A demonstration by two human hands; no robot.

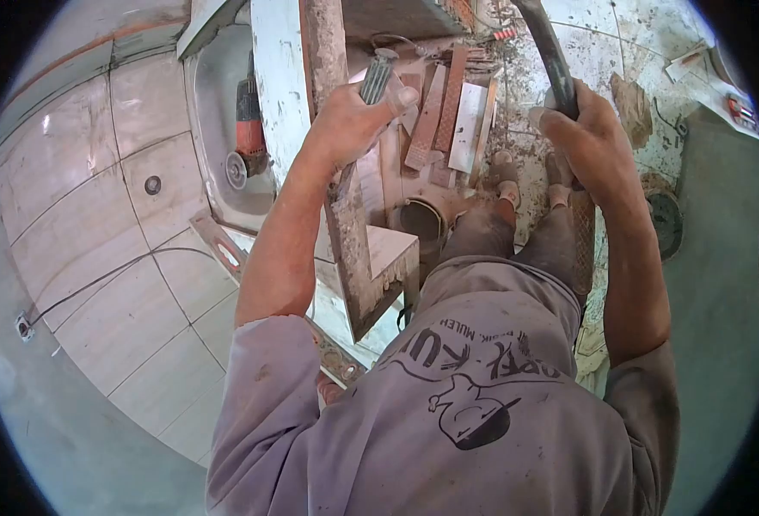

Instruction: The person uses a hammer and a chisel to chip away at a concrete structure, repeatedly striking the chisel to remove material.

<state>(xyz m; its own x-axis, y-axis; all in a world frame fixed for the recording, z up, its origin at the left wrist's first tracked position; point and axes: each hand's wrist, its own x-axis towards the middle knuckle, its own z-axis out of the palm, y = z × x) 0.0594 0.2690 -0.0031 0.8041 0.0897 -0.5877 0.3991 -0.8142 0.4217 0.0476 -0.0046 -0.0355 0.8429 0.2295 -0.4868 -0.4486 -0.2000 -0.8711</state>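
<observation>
My left hand is closed around a chisel with a ridged grey-green grip and a round, flat metal end. The chisel's blade is hidden. It is raised beside the rough, mortar-covered edge of an upright panel. In my right hand, the fingers wrap around the lower part of a long dark-handled tool. That tool runs up past the top of the view, so its head cannot be seen. The two hands are well apart, one on each side of my body.
An angle grinder lies in a pale basin at the left. Tile strips lie on the dirty floor beside a bucket. A spirit level rests near my left arm. A cable crosses the tiles. Broken brown pieces lie right.
</observation>
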